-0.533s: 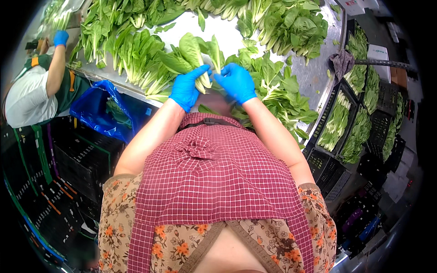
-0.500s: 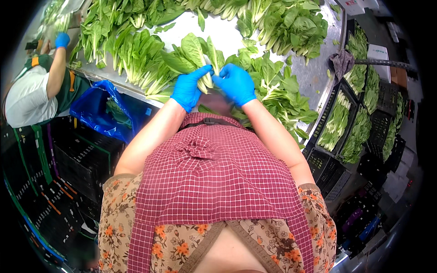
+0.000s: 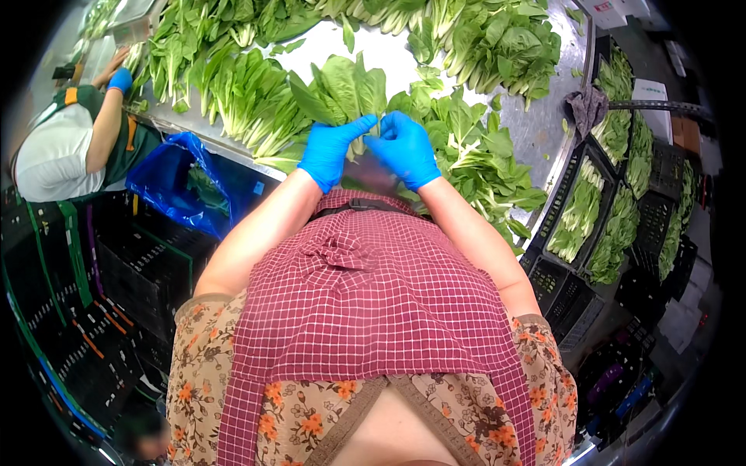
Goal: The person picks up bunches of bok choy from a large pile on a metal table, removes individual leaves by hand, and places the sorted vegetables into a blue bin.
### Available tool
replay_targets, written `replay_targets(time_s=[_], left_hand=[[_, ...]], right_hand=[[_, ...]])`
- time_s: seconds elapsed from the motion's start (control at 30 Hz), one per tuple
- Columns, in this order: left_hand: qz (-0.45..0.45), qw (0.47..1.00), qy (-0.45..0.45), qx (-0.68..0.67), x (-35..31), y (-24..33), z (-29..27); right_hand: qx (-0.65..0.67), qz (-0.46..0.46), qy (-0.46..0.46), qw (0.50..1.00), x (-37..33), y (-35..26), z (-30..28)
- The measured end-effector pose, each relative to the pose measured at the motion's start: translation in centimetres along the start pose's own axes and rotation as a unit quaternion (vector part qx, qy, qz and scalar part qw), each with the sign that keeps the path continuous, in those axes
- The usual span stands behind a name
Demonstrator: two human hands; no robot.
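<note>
My left hand (image 3: pixel 326 154), in a blue glove, is closed round the stems of a bunch of leafy greens (image 3: pixel 340 92) with broad leaves and pale stalks. The leaves point away from me above the table's near edge. Beside the bunch, my right hand (image 3: pixel 406 149), also blue-gloved, has its fingers curled together against the right-hand leaves and stems. What lies inside those fingers is hidden. To the left of my hands is a row of greens (image 3: pixel 247 97) on the metal table (image 3: pixel 536 136). A looser heap of greens (image 3: pixel 474 155) lies right of my right hand.
More greens (image 3: pixel 501 50) line the table's far side. At right are black crates (image 3: pixel 576 210) of greens and a grey cloth (image 3: pixel 587 107) on the table's edge. A blue bag (image 3: pixel 175 182) hangs at left, near a co-worker (image 3: pixel 66 151) with a blue-gloved hand.
A leafy piece at my right fingers, partly apart before, now sits against the bunch in my left hand. The bunch's leaves have turned and spread. The co-worker's gloved hand has moved lower.
</note>
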State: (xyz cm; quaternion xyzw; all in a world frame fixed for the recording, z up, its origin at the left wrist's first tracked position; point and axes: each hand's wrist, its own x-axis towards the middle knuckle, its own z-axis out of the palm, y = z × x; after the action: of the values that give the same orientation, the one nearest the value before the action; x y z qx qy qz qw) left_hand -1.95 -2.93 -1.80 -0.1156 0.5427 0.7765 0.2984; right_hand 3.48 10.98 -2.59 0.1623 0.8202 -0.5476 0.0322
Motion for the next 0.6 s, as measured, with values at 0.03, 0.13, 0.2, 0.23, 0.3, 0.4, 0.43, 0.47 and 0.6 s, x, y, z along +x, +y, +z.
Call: replay_targets(time_s=[0.03, 0.13, 0.2, 0.23, 0.3, 0.4, 0.43, 0.47, 0.6], left_hand=[[-0.007, 0.999, -0.006, 0.041, -0.3, 0.3, 0.1], [-0.004, 1.000, 0.012, -0.004, -0.4, 0.7, 0.3], [-0.006, 1.000, 0.004, -0.027, 0.2, 0.4, -0.2], [-0.008, 0.999, 0.000, -0.039, 0.3, 0.4, -0.4], [0.013, 0.995, 0.038, -0.094, 0.4, 0.2, -0.2], [0.036, 0.986, 0.066, -0.146, 0.3, 1.6, -0.5], [0.042, 0.984, 0.071, -0.158, 0.4, 2.5, -0.9], [0.048, 0.981, 0.075, -0.170, 0.6, 3.1, -1.7], [0.148, 0.981, 0.087, 0.090, -0.8, 6.5, -6.7]], right_hand=[[0.032, 0.025, -0.008, 0.999, -0.2, -0.4, -0.2], [0.140, 0.079, -0.027, 0.987, -0.8, -1.3, -0.6], [0.227, 0.088, -0.031, 0.969, -1.2, -1.2, -0.5], [0.252, 0.090, -0.032, 0.963, -1.3, -1.3, -0.5], [0.300, 0.094, -0.034, 0.949, -1.6, -1.5, -0.4], [0.303, 0.109, -0.021, 0.947, -1.3, -1.0, -0.9], [0.258, 0.112, -0.031, 0.959, -1.3, -0.4, -1.2], [0.213, 0.114, -0.041, 0.969, -1.3, 0.4, -1.6], [-0.192, 0.025, -0.022, 0.981, -1.7, 3.2, -3.4]])
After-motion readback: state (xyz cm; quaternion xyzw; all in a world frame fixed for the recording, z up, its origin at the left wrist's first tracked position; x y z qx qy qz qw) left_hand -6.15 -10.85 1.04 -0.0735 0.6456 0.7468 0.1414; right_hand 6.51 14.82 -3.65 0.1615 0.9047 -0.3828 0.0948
